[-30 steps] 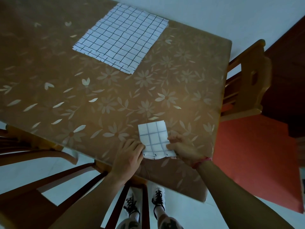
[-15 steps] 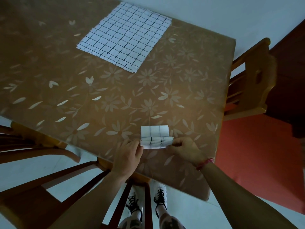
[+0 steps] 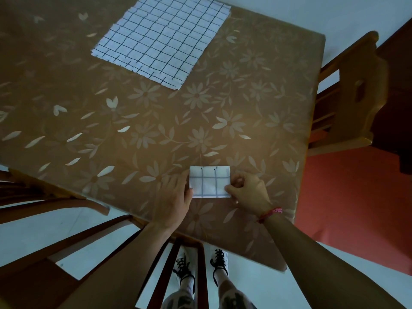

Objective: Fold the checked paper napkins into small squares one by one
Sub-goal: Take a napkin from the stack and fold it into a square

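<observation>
White checked paper, the folded napkin point(image 3: 209, 181) lies flat by the near edge of the counter point(image 3: 66, 90), toward its right corner. Its left edge is touched by the left hand point(image 3: 174, 197), fingers straight and flat. Its right edge is pinched by the right hand point(image 3: 249, 192), thumb on top, fingers curled. The fold appears laid but not yet creased. The layers should be kept aligned at the right edge while the crease is pressed flat from the middle outward. Light pressure is advised, since thin paper tears. The stack of napkins point(image 3: 160, 39) lies unfolded at the far edge.
</observation>
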